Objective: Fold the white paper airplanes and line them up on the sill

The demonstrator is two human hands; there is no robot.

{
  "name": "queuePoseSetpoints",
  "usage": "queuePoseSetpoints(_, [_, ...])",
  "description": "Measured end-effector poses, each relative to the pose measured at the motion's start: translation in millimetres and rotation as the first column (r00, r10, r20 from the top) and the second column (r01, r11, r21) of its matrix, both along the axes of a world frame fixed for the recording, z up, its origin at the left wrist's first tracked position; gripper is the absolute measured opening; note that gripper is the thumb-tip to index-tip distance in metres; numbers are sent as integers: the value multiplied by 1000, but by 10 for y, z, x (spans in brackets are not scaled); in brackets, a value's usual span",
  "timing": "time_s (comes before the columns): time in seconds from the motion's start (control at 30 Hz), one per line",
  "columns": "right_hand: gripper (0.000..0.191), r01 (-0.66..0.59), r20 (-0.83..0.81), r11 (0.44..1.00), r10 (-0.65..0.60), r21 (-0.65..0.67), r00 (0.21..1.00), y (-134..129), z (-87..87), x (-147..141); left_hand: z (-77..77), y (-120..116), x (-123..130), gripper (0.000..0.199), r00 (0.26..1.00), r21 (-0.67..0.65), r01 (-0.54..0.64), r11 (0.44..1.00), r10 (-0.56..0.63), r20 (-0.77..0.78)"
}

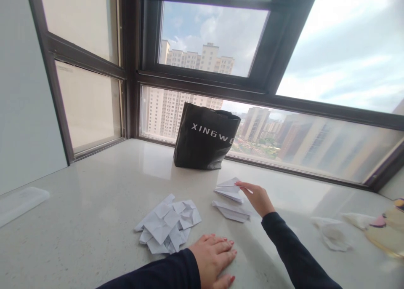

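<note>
My right hand (257, 197) pinches the edge of a folded white paper plane (229, 189) over the white counter. Just nearer to me lies a second folded paper plane (232, 212), apart from my fingers. My left hand (213, 258) rests flat on the counter with its fingers spread and nothing in it. To the left of that hand sits a loose pile of folded white papers (168, 223), overlapping one another; the lower ones are partly hidden.
A black bag (206, 137) with white lettering stands upright by the window. At the far left is a translucent plastic tray (23, 204). Crumpled white tissue-like pieces (333, 234) and a yellowish item (388, 230) lie at the right. Dark window frames (202, 84) border the counter.
</note>
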State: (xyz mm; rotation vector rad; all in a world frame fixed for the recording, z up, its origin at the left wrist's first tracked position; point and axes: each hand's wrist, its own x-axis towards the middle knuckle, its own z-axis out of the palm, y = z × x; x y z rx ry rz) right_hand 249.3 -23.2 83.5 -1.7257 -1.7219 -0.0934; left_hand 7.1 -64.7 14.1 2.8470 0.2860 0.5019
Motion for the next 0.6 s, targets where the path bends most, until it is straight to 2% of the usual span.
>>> queuePoseSetpoints(0.3, [31,43,142,984,-18,-175,990,50,-316,143,92,-22,-24,48,999,-4,8,1000,-9,-39])
queuePoseSetpoints(0.6, [31,69,181,969,-26,-239,983,47,-402,105,117,-43,-33,48,999,-24,10,1000,-11,-42])
